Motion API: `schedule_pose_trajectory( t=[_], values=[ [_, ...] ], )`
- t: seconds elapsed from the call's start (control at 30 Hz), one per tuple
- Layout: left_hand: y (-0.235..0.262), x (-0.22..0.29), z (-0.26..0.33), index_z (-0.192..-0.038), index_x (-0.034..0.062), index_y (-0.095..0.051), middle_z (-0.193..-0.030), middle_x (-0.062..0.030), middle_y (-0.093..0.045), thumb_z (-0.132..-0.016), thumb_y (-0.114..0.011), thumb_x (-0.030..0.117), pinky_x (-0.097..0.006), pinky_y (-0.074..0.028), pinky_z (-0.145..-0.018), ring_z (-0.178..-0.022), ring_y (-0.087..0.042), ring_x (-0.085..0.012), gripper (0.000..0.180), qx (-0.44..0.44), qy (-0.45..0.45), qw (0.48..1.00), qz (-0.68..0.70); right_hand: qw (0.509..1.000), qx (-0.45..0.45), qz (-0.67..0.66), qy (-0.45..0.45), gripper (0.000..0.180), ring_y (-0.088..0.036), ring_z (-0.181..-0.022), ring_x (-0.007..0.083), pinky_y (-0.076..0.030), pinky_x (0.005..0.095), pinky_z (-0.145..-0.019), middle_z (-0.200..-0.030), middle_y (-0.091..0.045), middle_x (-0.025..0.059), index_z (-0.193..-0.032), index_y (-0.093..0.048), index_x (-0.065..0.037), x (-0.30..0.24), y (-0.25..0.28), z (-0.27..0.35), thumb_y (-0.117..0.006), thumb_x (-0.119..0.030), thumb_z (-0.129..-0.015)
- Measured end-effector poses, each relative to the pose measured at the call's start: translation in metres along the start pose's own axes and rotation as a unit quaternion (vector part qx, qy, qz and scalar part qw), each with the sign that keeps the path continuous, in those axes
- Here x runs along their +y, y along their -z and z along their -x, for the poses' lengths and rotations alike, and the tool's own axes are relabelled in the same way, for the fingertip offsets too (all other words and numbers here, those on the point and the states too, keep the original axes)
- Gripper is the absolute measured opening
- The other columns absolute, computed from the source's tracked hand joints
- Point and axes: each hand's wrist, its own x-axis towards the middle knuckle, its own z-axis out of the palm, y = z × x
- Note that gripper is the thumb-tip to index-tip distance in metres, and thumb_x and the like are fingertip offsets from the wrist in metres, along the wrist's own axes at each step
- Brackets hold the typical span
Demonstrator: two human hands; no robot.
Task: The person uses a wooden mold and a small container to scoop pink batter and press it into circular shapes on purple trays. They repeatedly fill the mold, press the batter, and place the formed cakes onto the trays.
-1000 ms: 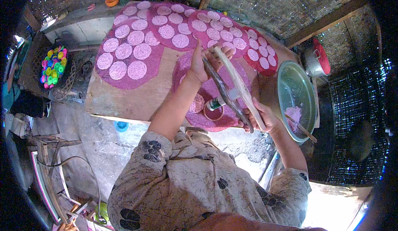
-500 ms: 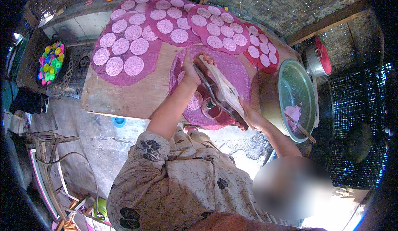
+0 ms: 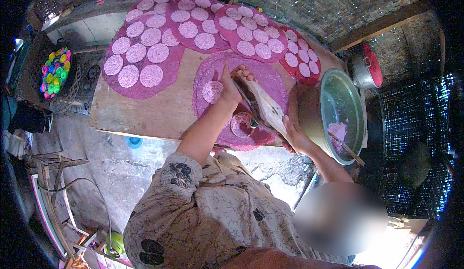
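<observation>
Both hands grip a long wooden press (image 3: 265, 105), pale on top with a dark edge, slanting over a round purple mesh mat (image 3: 280, 83). My left hand (image 3: 232, 86) is closed round its far end, fingertips curling over the top. My right hand (image 3: 297, 137) is wrapped round the near end. Under the press, a ring (image 3: 241, 124) surrounds pink strands on the mat; a dark greenish part of the press shows beside it. A pink lacy disc (image 3: 212, 91) lies left of my left hand. My left forearm hides part of the mat.
Mesh mats (image 3: 174, 73) bearing several pink discs cover the back of the wooden table (image 3: 116, 112). At right stands a large green basin (image 3: 323, 119) with pink dough and a stick, near a metal pot (image 3: 358, 73). Colourful small items (image 3: 55, 73) fill a container at far left.
My left hand and forearm have shifted right with the press. The disc left of my hand is now uncovered, while another disc beside the ring has gone from sight near my forearm.
</observation>
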Motion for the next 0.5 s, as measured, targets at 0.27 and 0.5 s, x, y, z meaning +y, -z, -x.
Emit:
schedule_pose_trajectory(
  t=[0.27, 0.5],
  values=[
    [0.006, 0.010, 0.022, -0.082, 0.0098, -0.055, -0.064, -0.0048, -0.050, -0.091, -0.035, 0.069, -0.046, -0.044, -0.068, -0.063, -0.052, -0.0263, 0.063, 0.025, 0.010, 0.999, -0.020, 0.995, -0.014, -0.096, -0.005, 0.076, -0.041, -0.037, 0.0140, -0.033, 0.0314, -0.033, -0.049, -0.044, 0.0023, -0.070, -0.050, -0.009, 0.013, -0.027, 0.003, -0.030, -0.079, -0.089],
    [-0.004, 0.031, 0.004, -0.081, 0.0101, -0.054, -0.063, -0.0039, -0.048, -0.092, -0.031, 0.067, -0.046, -0.044, -0.066, -0.060, -0.050, -0.0253, 0.063, 0.034, -0.003, 0.998, -0.046, 0.995, 0.037, -0.055, 0.074, 0.079, -0.041, -0.037, 0.0132, -0.034, 0.0323, -0.034, -0.049, -0.045, 0.0019, -0.067, -0.053, -0.007, -0.014, -0.034, 0.005, -0.029, -0.078, -0.090]
  ],
)
